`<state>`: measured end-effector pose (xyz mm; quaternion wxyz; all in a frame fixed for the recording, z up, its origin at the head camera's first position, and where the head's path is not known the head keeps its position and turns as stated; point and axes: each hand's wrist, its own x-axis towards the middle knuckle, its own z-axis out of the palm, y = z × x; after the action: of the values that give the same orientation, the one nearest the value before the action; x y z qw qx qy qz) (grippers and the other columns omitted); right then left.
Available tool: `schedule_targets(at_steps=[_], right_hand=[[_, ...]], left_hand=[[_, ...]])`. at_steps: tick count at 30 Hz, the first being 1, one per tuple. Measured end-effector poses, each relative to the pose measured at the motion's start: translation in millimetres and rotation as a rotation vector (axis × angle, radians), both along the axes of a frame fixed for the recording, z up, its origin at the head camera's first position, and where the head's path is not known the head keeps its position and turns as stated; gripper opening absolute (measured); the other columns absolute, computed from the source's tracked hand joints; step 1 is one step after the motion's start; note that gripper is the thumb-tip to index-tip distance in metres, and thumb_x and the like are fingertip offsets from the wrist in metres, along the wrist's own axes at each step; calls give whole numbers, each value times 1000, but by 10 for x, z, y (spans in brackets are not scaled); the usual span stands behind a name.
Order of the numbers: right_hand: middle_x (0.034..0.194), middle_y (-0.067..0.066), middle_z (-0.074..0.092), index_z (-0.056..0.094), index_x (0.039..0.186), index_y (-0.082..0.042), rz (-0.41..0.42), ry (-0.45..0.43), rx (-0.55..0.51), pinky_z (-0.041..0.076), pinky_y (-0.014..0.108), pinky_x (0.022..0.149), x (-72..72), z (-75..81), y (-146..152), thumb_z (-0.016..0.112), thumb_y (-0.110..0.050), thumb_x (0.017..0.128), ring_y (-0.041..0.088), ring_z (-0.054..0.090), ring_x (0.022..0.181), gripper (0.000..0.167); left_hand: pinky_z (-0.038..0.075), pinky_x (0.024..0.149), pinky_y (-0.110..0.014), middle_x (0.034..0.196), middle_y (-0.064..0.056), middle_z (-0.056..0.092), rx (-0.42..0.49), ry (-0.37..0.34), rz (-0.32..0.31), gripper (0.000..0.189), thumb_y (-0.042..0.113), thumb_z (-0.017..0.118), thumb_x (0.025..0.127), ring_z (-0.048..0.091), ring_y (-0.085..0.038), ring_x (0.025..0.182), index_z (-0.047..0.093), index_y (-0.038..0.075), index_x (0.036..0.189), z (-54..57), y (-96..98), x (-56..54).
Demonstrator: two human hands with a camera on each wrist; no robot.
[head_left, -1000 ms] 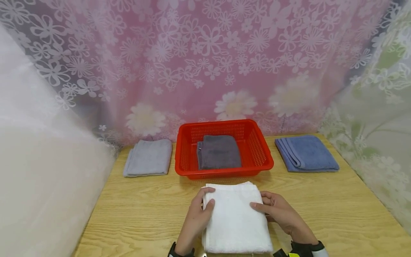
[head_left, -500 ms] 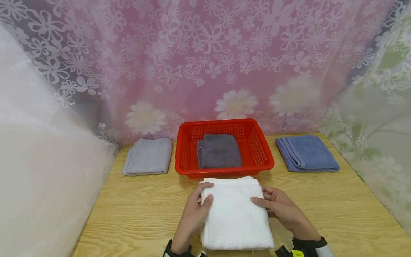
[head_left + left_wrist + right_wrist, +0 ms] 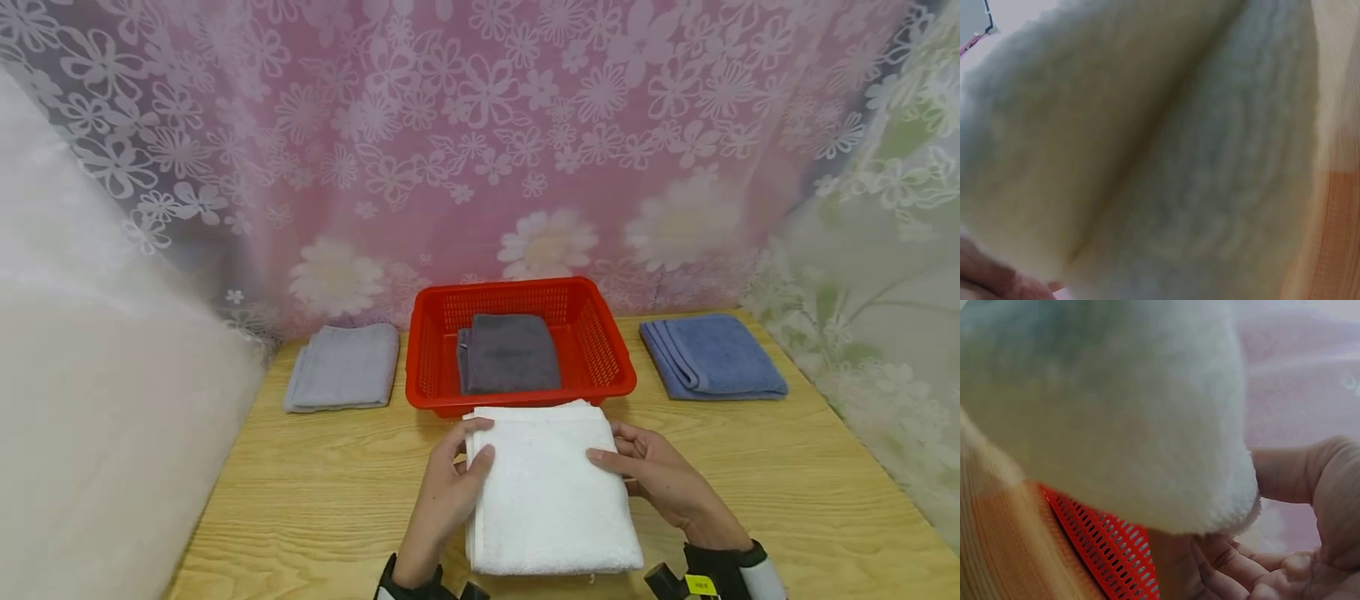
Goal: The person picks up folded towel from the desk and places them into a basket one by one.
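Note:
A folded white towel (image 3: 551, 492) is held between both hands in front of the red basket, its far edge overlapping the basket's front rim in the head view. My left hand (image 3: 444, 492) grips the towel's left edge, thumb on top and fingers wrapping the far corner. On the opposite edge my right hand (image 3: 663, 479) pinches it, thumb above and fingers beneath. The right wrist view shows the towel (image 3: 1147, 425) raised over the table, with the right thumb (image 3: 1285, 475) against its edge. Blurred towel layers (image 3: 1210, 156) fill most of the left wrist view.
The red plastic basket (image 3: 611, 333) stands at the back middle with a folded dark grey towel (image 3: 513, 354) inside. A light grey folded towel (image 3: 347, 367) lies left of it, a blue folded towel (image 3: 720, 358) right. A pink flowered curtain (image 3: 450, 167) hangs behind the wooden table (image 3: 315, 500).
Both hands have carried the white towel forward, toward the basket, so its far edge now meets the basket's front in the head view. The other towels and basket have stayed in place.

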<state>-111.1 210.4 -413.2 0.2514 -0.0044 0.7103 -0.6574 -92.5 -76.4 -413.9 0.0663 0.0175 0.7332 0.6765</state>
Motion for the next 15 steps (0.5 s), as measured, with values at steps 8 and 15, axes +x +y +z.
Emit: schedule_targets(at_steps=[8, 15], right_hand=[[124, -6, 70, 23, 156, 6, 27, 11, -47, 62, 37, 84, -8, 30, 28, 63, -24, 101, 13, 72, 100, 74], [120, -8, 71, 27, 153, 6, 27, 40, -54, 61, 37, 86, -36, 115, 24, 63, -23, 101, 13, 71, 101, 70]], left_hand=[[59, 66, -30, 109, -23, 58, 9, 1, 23, 32, 6, 61, 98, 70, -19, 70, 62, 10, 130, 51, -4, 1], [60, 66, -31, 107, -22, 58, 15, 14, 46, 32, 7, 62, 97, 70, -20, 70, 63, 11, 129, 95, -2, -29]])
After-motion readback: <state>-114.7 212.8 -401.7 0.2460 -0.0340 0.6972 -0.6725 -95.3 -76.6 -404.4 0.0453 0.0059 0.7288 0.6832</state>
